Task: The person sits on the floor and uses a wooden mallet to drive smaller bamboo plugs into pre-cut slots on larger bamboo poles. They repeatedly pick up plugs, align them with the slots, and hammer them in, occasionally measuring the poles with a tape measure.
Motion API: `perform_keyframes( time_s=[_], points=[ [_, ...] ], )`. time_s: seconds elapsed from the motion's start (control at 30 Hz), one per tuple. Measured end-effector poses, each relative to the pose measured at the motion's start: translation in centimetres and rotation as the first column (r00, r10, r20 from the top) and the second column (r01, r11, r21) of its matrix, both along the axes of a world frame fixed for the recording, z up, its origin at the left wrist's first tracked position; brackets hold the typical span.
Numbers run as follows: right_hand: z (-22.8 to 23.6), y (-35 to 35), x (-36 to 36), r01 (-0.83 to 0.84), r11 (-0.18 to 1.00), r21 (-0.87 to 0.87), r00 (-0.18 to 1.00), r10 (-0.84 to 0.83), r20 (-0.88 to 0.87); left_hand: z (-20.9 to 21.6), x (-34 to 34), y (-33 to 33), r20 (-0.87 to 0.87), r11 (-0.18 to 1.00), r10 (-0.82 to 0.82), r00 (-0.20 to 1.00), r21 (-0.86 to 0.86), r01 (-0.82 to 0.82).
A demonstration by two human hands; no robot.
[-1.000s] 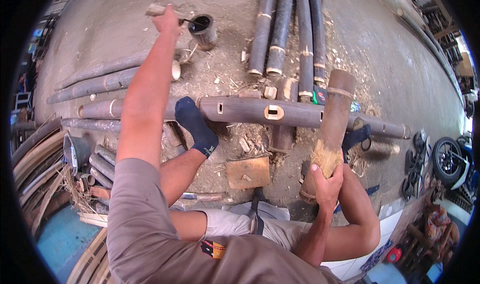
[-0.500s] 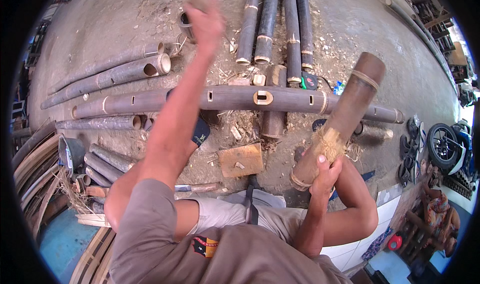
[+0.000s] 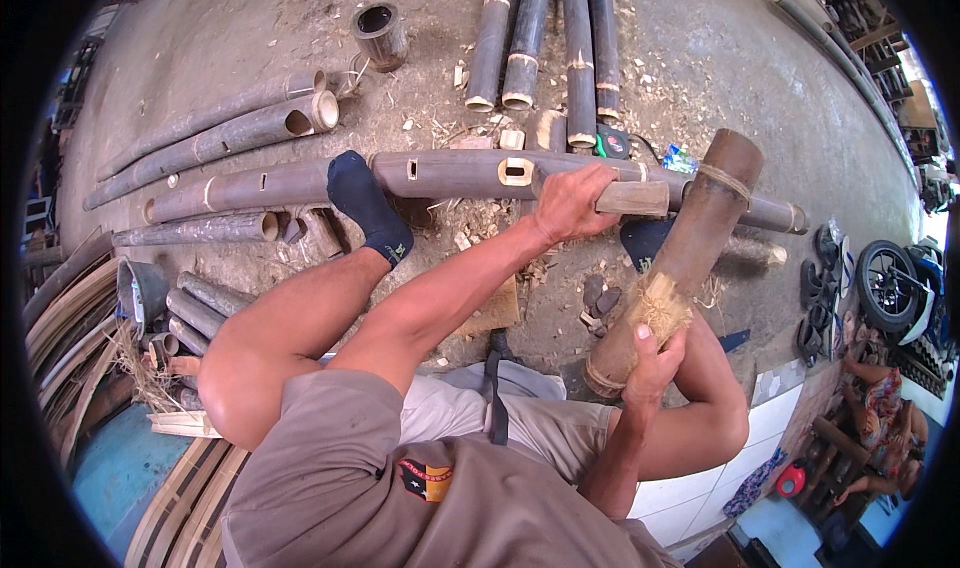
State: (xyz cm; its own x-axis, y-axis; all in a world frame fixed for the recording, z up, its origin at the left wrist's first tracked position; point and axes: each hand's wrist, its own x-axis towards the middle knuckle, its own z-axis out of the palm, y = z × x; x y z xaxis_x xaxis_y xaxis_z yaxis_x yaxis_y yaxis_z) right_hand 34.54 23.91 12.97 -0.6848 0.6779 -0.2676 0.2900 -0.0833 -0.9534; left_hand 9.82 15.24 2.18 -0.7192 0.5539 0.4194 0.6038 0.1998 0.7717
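My left hand point(image 3: 578, 203) is closed around a short, squared piece of wood point(image 3: 634, 199). One end sticks out to the right; the rest is hidden by the fingers. This hand is just over a long dark bamboo pole point(image 3: 455, 175) lying crosswise, with rectangular holes cut in it. My right hand point(image 3: 655, 366) grips a thick, short bamboo section point(image 3: 708, 213), tilted up to the right above my right leg. A pale, frayed patch point(image 3: 660, 308) of loose fibres shows beside the right thumb. My left foot in a dark sock point(image 3: 365, 203) rests on the pole.
Several dark bamboo poles point(image 3: 578, 48) lie at the top, more point(image 3: 230, 140) at the left. A bamboo cup-like piece point(image 3: 382, 43) stands upright. A tape measure point(image 3: 613, 143) sits behind the pole. Split bamboo strips point(image 3: 75, 338) are stacked far left; a motorbike wheel point(image 3: 888, 290) is far right.
My left hand has come down from the far upper left to the right, over the pole, with the piece of wood. The bamboo section in my right hand has shifted slightly, its far end lower.
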Motion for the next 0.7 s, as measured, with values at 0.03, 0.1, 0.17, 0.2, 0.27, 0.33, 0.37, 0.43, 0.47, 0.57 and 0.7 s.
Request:
perform_keyframes(
  time_s=[0.03, 0.1, 0.17, 0.2, 0.27, 0.33, 0.37, 0.43, 0.47, 0.57, 0.7],
  points=[
    [-0.1, 0.0, 0.0, -0.005, 1.0, 0.0, 1.0, 0.005, 0.01, -0.2, -0.2, 0.1, -0.003, 1.0, 0.007, 1.0, -0.004, -0.007],
    [-0.3, 0.1, 0.0, -0.003, 1.0, 0.024, 1.0, 0.003, -0.004, -0.5, -0.5, 0.2, -0.008, 1.0, 0.022, 1.0, -0.012, -0.022],
    [-0.3, 0.0, -0.4, -0.005, 0.999, 0.046, 1.0, 0.005, -0.016, -0.7, -0.8, 0.3, 0.007, 0.999, 0.034, 0.999, 0.008, -0.034],
    [0.2, -0.1, -0.7, -0.008, 0.998, 0.055, 1.0, 0.009, -0.022, -0.8, -0.9, 0.3, 0.015, 0.999, 0.04, 0.999, 0.019, -0.04],
    [0.6, -0.1, -1.0, -0.003, 0.997, 0.08, 1.0, 0.004, -0.01, -0.9, -1.2, 0.4, -0.002, 0.998, 0.041, 0.999, 0.038, -0.04],
    [0.8, 0.2, -0.9, 0.014, 0.993, 0.115, 1.0, -0.017, 0.023, -0.8, -1.4, 0.4, -0.009, 0.998, 0.034, 0.999, 0.055, -0.034],
    [0.6, 0.4, -0.8, 0.042, 0.989, 0.14, 0.999, -0.044, 0.012, -0.7, -1.5, 0.5, -0.007, 0.998, 0.028, 1.0, 0.06, -0.028],
    [-0.2, 1.1, -0.4, 0.094, 0.978, 0.185, 0.996, -0.093, -0.014, -0.8, -1.8, 0.4, -0.007, 0.998, 0.017, 1.0, 0.059, -0.017],
    [-0.1, 1.7, -0.4, 0.073, 0.987, 0.146, 0.997, -0.07, -0.025, -1.0, -1.9, 0.4, -0.008, 0.999, 0.011, 1.0, 0.053, -0.01],
    [-0.9, 2.3, -1.2, 0.132, 0.974, 0.185, 0.991, -0.13, -0.023, -1.4, -2.1, 0.4, -0.038, 0.999, 0.002, 0.999, 0.044, 0.0],
    [-3.2, -2.0, -5.2, 0.102, 0.903, 0.418, 0.967, -0.188, 0.17, -2.2, -2.0, 0.6, -0.045, 1.0, 0.007, 0.999, 0.013, -0.006]
  ],
)
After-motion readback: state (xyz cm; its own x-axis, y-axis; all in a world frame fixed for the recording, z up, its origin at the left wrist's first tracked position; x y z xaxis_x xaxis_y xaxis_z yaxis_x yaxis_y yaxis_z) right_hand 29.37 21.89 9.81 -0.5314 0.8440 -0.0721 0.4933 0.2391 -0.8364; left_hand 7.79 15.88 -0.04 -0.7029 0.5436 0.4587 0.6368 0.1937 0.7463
